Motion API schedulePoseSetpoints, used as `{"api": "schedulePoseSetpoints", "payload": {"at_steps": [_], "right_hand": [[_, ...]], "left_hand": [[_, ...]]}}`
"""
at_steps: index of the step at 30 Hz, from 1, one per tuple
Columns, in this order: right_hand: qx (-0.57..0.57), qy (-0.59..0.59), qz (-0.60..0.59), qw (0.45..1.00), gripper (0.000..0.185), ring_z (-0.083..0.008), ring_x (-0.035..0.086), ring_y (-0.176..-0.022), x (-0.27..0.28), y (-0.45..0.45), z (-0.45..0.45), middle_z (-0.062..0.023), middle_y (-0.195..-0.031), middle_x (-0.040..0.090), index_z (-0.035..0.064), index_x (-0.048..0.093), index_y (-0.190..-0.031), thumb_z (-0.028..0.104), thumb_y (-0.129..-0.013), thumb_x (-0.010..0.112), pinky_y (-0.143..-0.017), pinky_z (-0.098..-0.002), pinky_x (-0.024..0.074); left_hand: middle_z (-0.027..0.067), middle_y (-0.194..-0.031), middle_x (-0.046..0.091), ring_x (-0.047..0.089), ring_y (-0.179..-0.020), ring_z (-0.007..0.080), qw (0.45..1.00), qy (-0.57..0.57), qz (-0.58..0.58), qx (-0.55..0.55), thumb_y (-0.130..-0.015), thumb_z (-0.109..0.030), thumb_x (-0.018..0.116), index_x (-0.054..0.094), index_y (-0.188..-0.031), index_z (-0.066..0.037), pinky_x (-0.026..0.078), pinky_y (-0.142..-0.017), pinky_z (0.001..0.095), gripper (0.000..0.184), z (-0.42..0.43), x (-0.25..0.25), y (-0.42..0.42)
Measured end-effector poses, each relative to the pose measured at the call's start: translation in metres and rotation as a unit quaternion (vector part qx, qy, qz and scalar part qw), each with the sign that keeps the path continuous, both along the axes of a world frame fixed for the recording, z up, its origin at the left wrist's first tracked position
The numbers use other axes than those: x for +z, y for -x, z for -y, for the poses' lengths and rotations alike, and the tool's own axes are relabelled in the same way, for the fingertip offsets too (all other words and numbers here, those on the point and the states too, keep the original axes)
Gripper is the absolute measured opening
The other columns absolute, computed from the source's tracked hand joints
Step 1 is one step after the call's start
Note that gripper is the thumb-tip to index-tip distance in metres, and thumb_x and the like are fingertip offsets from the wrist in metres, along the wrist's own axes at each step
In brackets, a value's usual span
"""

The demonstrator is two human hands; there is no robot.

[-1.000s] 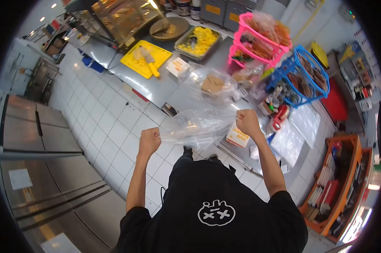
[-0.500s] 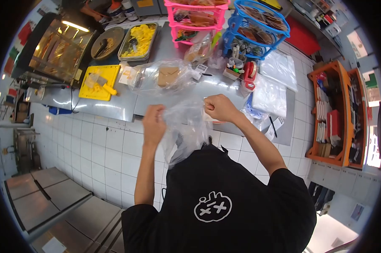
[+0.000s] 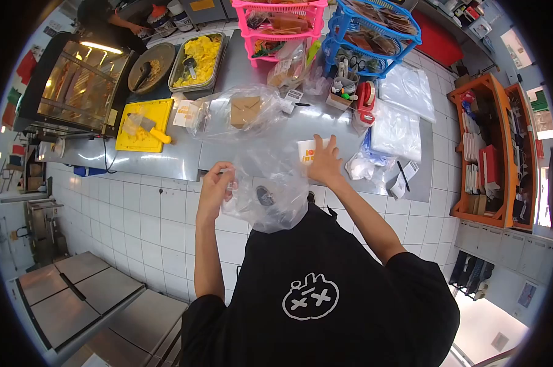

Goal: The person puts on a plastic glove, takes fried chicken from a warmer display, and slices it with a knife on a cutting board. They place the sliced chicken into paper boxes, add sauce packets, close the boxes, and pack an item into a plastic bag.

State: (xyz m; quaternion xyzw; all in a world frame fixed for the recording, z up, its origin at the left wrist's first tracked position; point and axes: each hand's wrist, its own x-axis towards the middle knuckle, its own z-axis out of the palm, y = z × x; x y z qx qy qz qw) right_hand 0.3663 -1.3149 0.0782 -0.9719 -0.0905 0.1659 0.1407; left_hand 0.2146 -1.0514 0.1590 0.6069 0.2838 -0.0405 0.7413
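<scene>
A clear plastic bag (image 3: 267, 183) hangs in front of my torso at the counter's edge, puffed out, and a shoe shows through it. My left hand (image 3: 218, 186) is closed on the bag's left side. At the front of the counter, my right hand (image 3: 325, 160) has its fingers apart, close beside a white container with orange lettering (image 3: 306, 148). The palm and fingers partly hide this container, and I cannot tell whether they touch it. Farther back, a brown kraft box (image 3: 246, 112) sits inside another clear plastic bag (image 3: 212, 119) lying on the counter.
On the left are a yellow cutting board (image 3: 143, 125) with a knife, a tray of yellow food (image 3: 197, 58) and a glass display warmer (image 3: 74, 85). Pink (image 3: 279, 37) and blue (image 3: 374, 43) basket racks stand behind. A red tape dispenser (image 3: 365, 101) and stacked plastic bags (image 3: 396, 131) lie right.
My right hand has gone from a fist to spread fingers and moved slightly right. The bag has opened out wider. My left hand has shifted slightly down and left, still on the bag.
</scene>
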Motion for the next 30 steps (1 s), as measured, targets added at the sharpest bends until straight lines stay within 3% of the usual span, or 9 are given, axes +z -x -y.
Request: {"api": "schedulePoseSetpoints", "payload": {"at_steps": [3,6,9,12,15,18,24,27,30], "right_hand": [[-0.007,-0.029,-0.017,0.999,0.098,-0.0537,0.039,-0.130,-0.008,-0.005,-0.008,-0.0285,-0.151,0.022,0.0163,0.034,-0.148,0.054,-0.070,0.081,-0.096,-0.0702,0.0393],[-0.011,-0.009,-0.061,0.998,0.102,-0.0503,0.038,-0.133,0.003,-0.012,-0.011,-0.0296,-0.150,0.025,0.0143,0.033,-0.149,0.056,-0.069,0.082,-0.098,-0.0663,0.0414],[-0.030,-0.105,-0.020,0.994,0.113,-0.0460,0.039,-0.135,-0.005,-0.019,0.004,-0.0290,-0.149,0.030,0.0069,0.028,-0.152,0.058,-0.068,0.083,-0.101,-0.0591,0.0435],[-0.106,-0.150,0.029,0.982,0.104,-0.0362,0.055,-0.125,-0.046,-0.031,0.032,-0.0253,-0.137,0.051,-0.0024,0.040,-0.144,0.056,-0.070,0.084,-0.099,-0.0479,0.0494],[-0.102,-0.364,-0.250,0.891,0.088,-0.0280,0.069,-0.106,-0.047,-0.040,0.050,-0.0200,-0.119,0.067,-0.0071,0.057,-0.129,0.054,-0.072,0.085,-0.092,-0.0394,0.0548],[-0.175,-0.375,-0.238,0.879,0.072,-0.0208,0.073,-0.092,-0.035,-0.020,0.048,-0.0154,-0.104,0.073,-0.0046,0.066,-0.116,0.050,-0.074,0.086,-0.083,-0.0325,0.0581],[-0.292,-0.495,-0.233,0.785,0.078,-0.0193,0.070,-0.098,-0.073,0.053,0.053,-0.0157,-0.113,0.067,-0.0077,0.050,-0.126,0.035,-0.074,0.091,-0.082,-0.0333,0.0585],[-0.393,-0.541,-0.202,0.716,0.076,-0.0230,0.068,-0.103,-0.079,0.086,0.054,-0.0150,-0.114,0.061,-0.0048,0.038,-0.126,0.020,-0.076,0.090,-0.085,-0.0360,0.0590],[-0.394,-0.630,-0.199,0.639,0.062,-0.0256,0.068,-0.105,-0.108,0.100,0.070,-0.0159,-0.116,0.062,-0.0032,0.040,-0.127,0.016,-0.084,0.081,-0.089,-0.0409,0.0600]], "left_hand": [[-0.0005,-0.072,0.059,0.048,-0.057,0.0029,0.999,-0.040,0.033,-0.010,-0.099,-0.023,0.062,0.061,-0.112,-0.009,0.035,-0.046,0.0200,0.019,0.009,0.002,-0.004],[0.0010,-0.074,0.062,0.050,-0.059,0.0035,0.997,-0.044,0.056,-0.022,-0.099,-0.022,0.062,0.061,-0.113,-0.009,0.038,-0.047,0.0202,0.019,0.009,-0.001,-0.004],[0.0007,-0.075,0.062,0.049,-0.058,0.0034,0.997,-0.036,0.068,-0.005,-0.100,-0.018,0.060,0.062,-0.109,-0.007,0.037,-0.047,0.0209,0.015,0.004,-0.006,-0.006],[0.0013,-0.076,0.062,0.050,-0.059,0.0045,0.999,-0.015,0.036,0.027,-0.102,-0.021,0.057,0.063,-0.105,-0.007,0.040,-0.048,0.0228,0.016,-0.002,-0.010,-0.006],[-0.0020,-0.076,0.059,0.047,-0.064,0.0036,0.999,-0.033,0.025,0.014,-0.103,-0.025,0.055,0.062,-0.096,-0.007,0.042,-0.057,0.0233,0.020,-0.006,-0.039,-0.009],[-0.0048,-0.080,0.056,0.045,-0.072,0.0029,0.980,-0.168,0.041,-0.097,-0.105,-0.026,0.053,0.059,-0.089,-0.007,0.042,-0.068,0.0222,0.026,0.003,-0.101,-0.021],[-0.0007,-0.101,0.062,0.056,-0.093,0.0073,0.983,-0.002,0.061,-0.173,-0.106,-0.022,0.051,0.064,-0.106,-0.003,0.045,-0.085,0.0244,0.023,0.085,-0.201,-0.052],[-0.0013,-0.105,0.064,0.055,-0.099,0.0068,0.973,0.038,0.032,-0.225,-0.105,-0.019,0.053,0.064,-0.112,-0.002,0.045,-0.087,0.0241,0.022,0.117,-0.160,-0.063],[-0.0008,-0.107,0.066,0.057,-0.097,0.0076,0.940,-0.047,0.038,-0.335,-0.103,-0.018,0.056,0.065,-0.114,-0.002,0.046,-0.087,0.0255,0.022,0.109,-0.182,-0.065]]}}
